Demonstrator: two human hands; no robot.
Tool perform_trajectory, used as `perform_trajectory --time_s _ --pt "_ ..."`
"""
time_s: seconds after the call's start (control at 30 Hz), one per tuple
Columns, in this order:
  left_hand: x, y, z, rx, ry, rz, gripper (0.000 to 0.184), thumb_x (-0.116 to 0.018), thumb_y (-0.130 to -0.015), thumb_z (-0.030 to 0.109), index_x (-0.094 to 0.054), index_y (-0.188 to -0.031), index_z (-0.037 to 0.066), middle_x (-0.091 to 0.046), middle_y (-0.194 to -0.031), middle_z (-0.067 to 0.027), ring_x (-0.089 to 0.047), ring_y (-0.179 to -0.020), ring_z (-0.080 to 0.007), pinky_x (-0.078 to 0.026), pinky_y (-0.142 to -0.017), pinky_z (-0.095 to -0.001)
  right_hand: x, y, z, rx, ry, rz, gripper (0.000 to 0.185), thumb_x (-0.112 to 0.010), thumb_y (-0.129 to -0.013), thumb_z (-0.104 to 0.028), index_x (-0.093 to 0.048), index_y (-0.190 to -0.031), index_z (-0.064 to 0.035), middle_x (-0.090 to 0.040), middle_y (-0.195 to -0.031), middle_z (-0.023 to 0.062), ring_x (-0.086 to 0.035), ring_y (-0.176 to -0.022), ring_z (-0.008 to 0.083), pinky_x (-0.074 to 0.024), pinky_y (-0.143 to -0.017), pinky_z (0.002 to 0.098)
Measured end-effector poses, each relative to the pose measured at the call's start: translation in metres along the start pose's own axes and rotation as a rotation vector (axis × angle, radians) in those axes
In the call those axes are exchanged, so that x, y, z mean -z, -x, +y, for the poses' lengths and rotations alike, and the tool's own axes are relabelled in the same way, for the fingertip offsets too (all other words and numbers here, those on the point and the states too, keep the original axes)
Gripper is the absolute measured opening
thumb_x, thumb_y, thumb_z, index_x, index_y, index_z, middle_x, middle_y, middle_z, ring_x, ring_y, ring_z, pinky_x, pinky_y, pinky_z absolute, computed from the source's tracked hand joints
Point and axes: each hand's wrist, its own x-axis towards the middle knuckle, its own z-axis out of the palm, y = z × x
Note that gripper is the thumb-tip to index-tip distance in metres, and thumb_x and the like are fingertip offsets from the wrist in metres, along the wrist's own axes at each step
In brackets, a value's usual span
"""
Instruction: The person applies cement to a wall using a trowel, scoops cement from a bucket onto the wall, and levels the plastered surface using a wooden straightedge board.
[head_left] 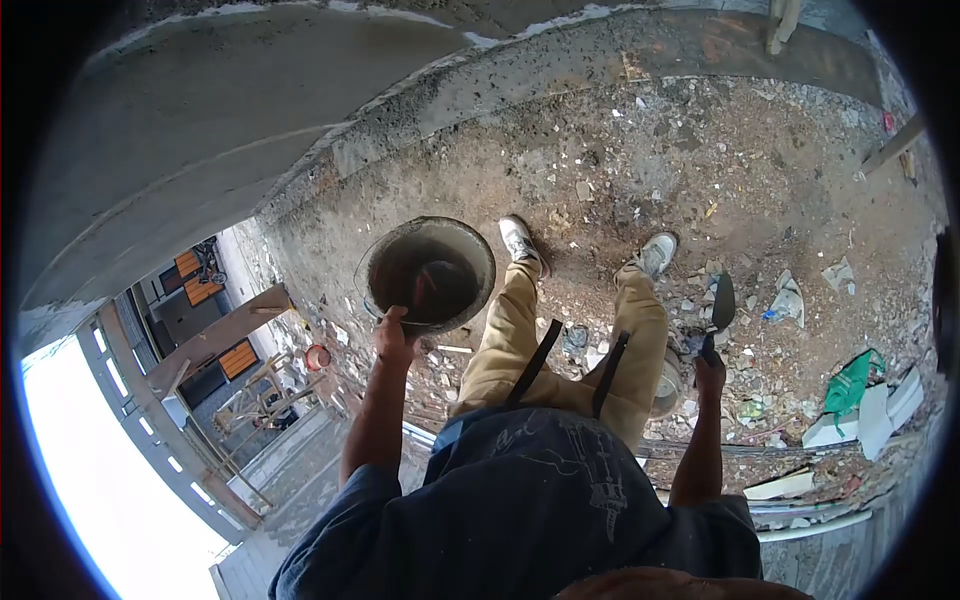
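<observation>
At the left, my left hand point(395, 336) grips the near rim of a large dark bucket point(462, 248). The bucket's mouth faces up toward me, its inside is smeared grey, and a reddish-brown patch shows deep within; I cannot make out what that is. Over on the right, my right hand point(709, 374) is closed around the dark handle of a trowel point(723, 302). Its blade points away from me, above the littered ground. The trowel and the bucket are well apart, with my legs between them.
Rubble and debris cover the ground point(600, 160). A grey plastered wall point(220, 130) rises at the left. To the right lie a green bag point(850, 382) and white board pieces point(875, 418). A small red bucket point(317, 357) stands farther left. A wooden post point(893, 146) leans at upper right.
</observation>
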Motion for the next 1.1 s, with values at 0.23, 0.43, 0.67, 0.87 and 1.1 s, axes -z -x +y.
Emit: perform_trajectory --time_s 0.23,0.43,0.67,0.87,1.1 --pt "-0.038 0.001 -0.046 -0.205 0.089 -0.193 0.04 -0.067 -0.074 0.017 -0.059 -0.109 0.0 -0.065 -0.094 -0.0107 -0.065 -0.081 -0.0231 -0.056 -0.071 -0.0349 -0.032 0.093 -0.283 0.731 0.363 -0.603 0.03 -0.07 -0.074 -0.022 -0.06 -0.092 -0.0008 -0.061 -0.073 0.0123 -0.059 -0.066 0.0221 -0.0472 -0.062 0.0373" --pt "-0.032 -0.018 -0.083 -0.022 0.327 -0.205 0.044 -0.065 -0.073 0.011 -0.055 -0.115 0.001 -0.064 -0.097 -0.0122 -0.066 -0.081 -0.0251 -0.06 -0.069 -0.0373 -0.141 0.168 -0.361 0.393 0.512 -0.886 0.028 -0.062 -0.091 -0.032 -0.063 -0.095 -0.0037 -0.064 -0.072 0.0043 -0.058 -0.059 0.0134 -0.0472 -0.056 0.0297" --pt "0.005 -0.098 -0.154 0.12 0.521 -0.105 0.039 -0.063 -0.075 0.009 -0.055 -0.113 0.003 -0.063 -0.096 -0.0116 -0.066 -0.08 -0.0264 -0.059 -0.065 -0.0404 -0.21 0.151 -0.317 0.349 0.539 -0.635 0.035 -0.057 -0.094 -0.036 -0.064 -0.1 -0.0022 -0.066 -0.074 0.0081 -0.059 -0.059 0.015 -0.0467 -0.055 0.0312" --pt "0.004 -0.266 -0.295 0.405 0.762 0.138 0.037 -0.064 -0.077 0.011 -0.051 -0.112 0.009 -0.059 -0.088 -0.0075 -0.061 -0.075 -0.0231 -0.055 -0.062 -0.0396 -0.176 0.094 -0.203 0.753 1.235 -0.301 0.028 -0.067 -0.08 -0.022 -0.065 -0.102 -0.0053 -0.058 -0.106 0.0192 -0.054 -0.107 0.0393 -0.0446 -0.089 0.0474" --pt "-0.001 -0.418 -0.414 0.481 1.176 0.296 0.014 -0.061 -0.085 0.019 -0.058 -0.097 0.011 -0.064 -0.093 -0.0056 -0.062 -0.084 -0.0228 -0.055 -0.069 -0.0387 -0.193 0.073 -0.209 0.621 1.392 -0.066 0.025 -0.065 -0.078 -0.022 -0.066 -0.101 -0.0113 -0.054 -0.121 0.0139 -0.048 -0.117 0.0352 -0.0403 -0.099 0.0465"
